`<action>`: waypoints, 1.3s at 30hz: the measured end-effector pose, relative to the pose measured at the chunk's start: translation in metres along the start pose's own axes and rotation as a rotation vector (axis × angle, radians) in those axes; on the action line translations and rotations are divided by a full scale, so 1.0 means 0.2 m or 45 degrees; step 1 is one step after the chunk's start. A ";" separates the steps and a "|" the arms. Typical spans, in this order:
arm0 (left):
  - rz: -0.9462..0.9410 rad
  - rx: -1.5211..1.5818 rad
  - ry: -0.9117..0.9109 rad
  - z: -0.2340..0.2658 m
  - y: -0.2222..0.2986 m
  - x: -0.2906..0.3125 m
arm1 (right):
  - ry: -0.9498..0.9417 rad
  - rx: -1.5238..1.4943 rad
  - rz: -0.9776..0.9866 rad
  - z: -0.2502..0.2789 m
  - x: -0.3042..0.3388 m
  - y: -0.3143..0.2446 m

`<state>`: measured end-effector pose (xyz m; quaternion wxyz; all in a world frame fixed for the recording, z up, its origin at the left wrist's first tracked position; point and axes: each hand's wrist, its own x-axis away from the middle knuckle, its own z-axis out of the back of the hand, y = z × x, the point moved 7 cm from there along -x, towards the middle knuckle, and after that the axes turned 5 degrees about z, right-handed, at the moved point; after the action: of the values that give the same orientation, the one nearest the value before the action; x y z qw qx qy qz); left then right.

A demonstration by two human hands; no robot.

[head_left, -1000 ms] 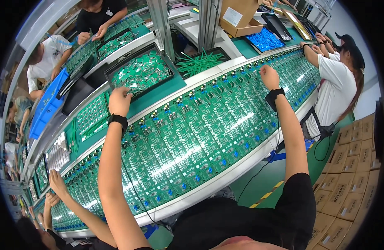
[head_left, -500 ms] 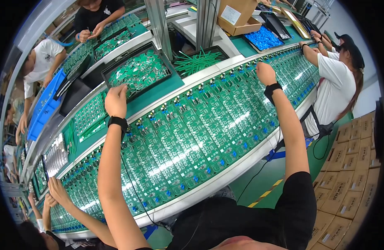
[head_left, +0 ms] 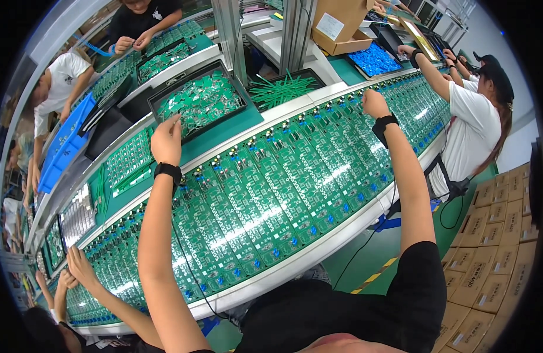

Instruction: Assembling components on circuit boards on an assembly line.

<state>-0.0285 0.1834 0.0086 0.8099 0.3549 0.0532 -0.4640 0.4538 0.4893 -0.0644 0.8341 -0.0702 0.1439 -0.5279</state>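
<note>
My left hand, with a black band at the wrist, is at the near edge of a black tray heaped with small green circuit boards. Its fingers are bent together; whatever may be between them is hidden. My right hand, also banded, is curled closed over the far edge of a long row of green circuit boards. Its fingertips point away and down, so I cannot make out what they hold. Blue, black and yellow components stand along the boards' far edge, and blue parts dot their near edge.
Beyond the row lie a tray of green strips, a tray of blue parts and an open cardboard box. Metal posts rise behind. Co-workers flank me, one in white at right; another's hand is at left. Cartons are stacked at right.
The co-worker at the right has stretched an arm out toward the dark tray beside the blue parts. My two hands stay nearly where they were; the view has shifted slightly.
</note>
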 end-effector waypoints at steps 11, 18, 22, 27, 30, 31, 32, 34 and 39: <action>0.083 0.213 0.017 0.00 0.02 0.01 | 0.084 0.462 0.151 -0.03 -0.05 -0.06; 0.109 0.731 -0.263 -0.07 0.29 0.15 | 0.097 0.407 0.230 0.13 0.07 -0.32; 0.019 0.777 -0.341 -0.10 0.56 0.22 | 0.163 -0.451 0.607 0.30 0.22 -0.84; -0.012 0.875 -0.466 -0.12 0.73 0.32 | -0.279 -1.024 0.563 0.28 0.43 -1.39; -0.094 0.830 -0.516 -0.12 0.82 0.36 | -0.483 -1.188 0.449 0.20 0.48 -1.43; -0.153 0.724 -0.519 -0.11 0.85 0.37 | -0.337 -1.113 0.610 0.24 0.49 -1.45; -0.214 0.617 -0.519 -0.11 0.87 0.38 | -0.190 -1.030 0.768 0.27 0.51 -1.46; -0.221 0.668 -0.541 -0.12 0.88 0.40 | -0.033 -0.930 0.904 0.30 0.54 -1.45; -0.227 0.747 -0.595 -0.19 0.84 0.42 | -0.310 -1.200 0.776 0.20 0.55 -1.37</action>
<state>0.1604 0.2012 0.0343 0.6208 0.4503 -0.2371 -0.5964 0.2760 0.2700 0.0290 0.8378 -0.4499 0.2804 -0.1306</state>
